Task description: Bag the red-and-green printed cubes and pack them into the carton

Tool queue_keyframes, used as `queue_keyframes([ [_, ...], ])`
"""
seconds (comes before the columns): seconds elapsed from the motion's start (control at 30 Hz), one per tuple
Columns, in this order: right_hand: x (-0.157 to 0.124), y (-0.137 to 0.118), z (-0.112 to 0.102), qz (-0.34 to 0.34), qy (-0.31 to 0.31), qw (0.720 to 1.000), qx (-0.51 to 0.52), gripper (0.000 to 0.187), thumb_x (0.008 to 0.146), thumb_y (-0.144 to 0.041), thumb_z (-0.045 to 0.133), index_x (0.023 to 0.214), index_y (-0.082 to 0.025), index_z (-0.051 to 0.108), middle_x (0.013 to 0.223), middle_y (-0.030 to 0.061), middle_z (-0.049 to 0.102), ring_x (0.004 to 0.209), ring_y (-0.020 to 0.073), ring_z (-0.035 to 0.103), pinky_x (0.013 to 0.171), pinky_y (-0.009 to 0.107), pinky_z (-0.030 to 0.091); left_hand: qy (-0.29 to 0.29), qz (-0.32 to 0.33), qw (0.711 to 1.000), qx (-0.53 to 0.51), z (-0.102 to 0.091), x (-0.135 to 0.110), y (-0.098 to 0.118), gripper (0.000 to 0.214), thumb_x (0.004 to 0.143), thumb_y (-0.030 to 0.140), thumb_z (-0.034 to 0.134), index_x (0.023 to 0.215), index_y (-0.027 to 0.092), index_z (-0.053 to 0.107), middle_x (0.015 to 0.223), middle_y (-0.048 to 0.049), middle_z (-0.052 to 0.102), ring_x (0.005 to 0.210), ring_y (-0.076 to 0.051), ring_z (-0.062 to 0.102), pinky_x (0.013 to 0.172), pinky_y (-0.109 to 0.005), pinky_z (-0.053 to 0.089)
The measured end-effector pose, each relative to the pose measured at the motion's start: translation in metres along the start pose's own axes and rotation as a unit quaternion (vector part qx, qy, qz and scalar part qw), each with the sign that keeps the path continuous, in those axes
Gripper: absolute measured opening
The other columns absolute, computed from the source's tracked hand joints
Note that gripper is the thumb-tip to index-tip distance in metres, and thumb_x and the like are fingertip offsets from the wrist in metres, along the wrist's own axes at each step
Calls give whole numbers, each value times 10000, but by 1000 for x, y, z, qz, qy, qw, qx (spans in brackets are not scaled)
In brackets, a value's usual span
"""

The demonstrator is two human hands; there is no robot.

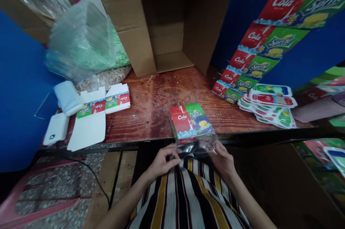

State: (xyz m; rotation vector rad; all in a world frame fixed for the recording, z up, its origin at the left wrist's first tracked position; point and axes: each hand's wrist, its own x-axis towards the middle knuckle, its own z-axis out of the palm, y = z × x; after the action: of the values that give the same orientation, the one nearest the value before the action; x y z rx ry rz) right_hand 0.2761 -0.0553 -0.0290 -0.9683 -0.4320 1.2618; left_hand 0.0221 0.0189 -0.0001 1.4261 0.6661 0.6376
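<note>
Plastic bag [192,148], one box [191,123] inside, two hands [162,160] [224,158]

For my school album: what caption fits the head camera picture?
Left hand and right hand hold clear plastic wrap around a Cola and Sprite box.

Wrapped box [191,121]: underside hidden; glare on the clear film [190,149] obscures its near side. Box stack [269,42] runs past the top edge, as does the brown carton [169,35] (upper interior too dark to read). Pink stool [45,210] cut off at left. Lower loose packs [285,116] partly hidden by overlap.
</note>
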Motion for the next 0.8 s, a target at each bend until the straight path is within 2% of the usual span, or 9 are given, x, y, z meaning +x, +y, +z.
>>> queue_keyframes([
  [0.07,-7,-19,12,-20,-15,1000,-2,193,730,-405,755,744,-236,663,989,52,710,914,267,676,948,506,485,17,1,999,-45,0,-2,20,207,804,345,698,725,158,660,1059,-127,707,1049,-262,639,933,-386,450],
  [0.13,-8,-41,27,-45,-16,998,-33,162,772,-366,734,759,-232,644,909,41,700,843,232,676,937,479,495,38,-1,997,-73,-2,1,43,199,831,333,677,736,161,648,1079,-119,718,1017,-246,657,924,-377,459],
  [0.23,8,-67,52,-85,2,995,-60,177,782,-339,739,744,-231,605,693,-21,601,716,172,649,891,415,528,75,14,991,-106,-11,20,68,170,847,305,665,757,162,646,1044,-98,739,1004,-232,666,931,-361,458],
  [0.3,27,-76,67,-90,1,994,-59,221,762,-361,757,732,-232,579,655,-39,549,728,170,654,866,390,542,102,20,983,-148,-20,38,75,202,836,319,674,720,163,616,1016,-86,745,929,-215,681,878,-339,479],
  [0.43,60,-77,84,-79,-22,993,-83,273,752,-418,758,759,-239,553,678,-33,569,752,181,666,813,374,555,113,20,980,-164,-42,65,77,280,812,333,693,664,168,522,1017,-82,743,700,-144,661,722,-281,491],
  [0.57,81,-67,82,-105,-36,984,-140,305,779,-493,711,777,-247,530,643,-33,561,669,176,623,722,349,540,102,28,990,-97,-64,75,72,257,829,371,670,714,166,567,946,-86,741,759,-179,671,737,-311,506],
  [0.63,90,-61,78,-154,-16,967,-201,310,807,-518,672,778,-238,539,660,-24,551,652,162,576,698,317,507,121,32,992,-27,-72,79,68,253,834,394,659,747,161,617,851,-68,722,773,-188,656,765,-323,497],
  [0.7,100,-55,75,-228,16,935,-271,316,831,-518,642,764,-220,557,716,-12,537,685,148,526,719,290,463,159,66,983,55,-77,85,63,263,822,398,667,710,162,630,777,-39,670,780,-182,620,811,-323,472],
  [0.8,118,-49,74,-285,34,908,-307,328,853,-518,606,745,-213,548,760,-12,502,736,144,472,744,267,411,194,133,964,121,-80,98,54,272,810,384,677,656,170,611,949,-57,617,972,-215,573,957,-346,403],
])
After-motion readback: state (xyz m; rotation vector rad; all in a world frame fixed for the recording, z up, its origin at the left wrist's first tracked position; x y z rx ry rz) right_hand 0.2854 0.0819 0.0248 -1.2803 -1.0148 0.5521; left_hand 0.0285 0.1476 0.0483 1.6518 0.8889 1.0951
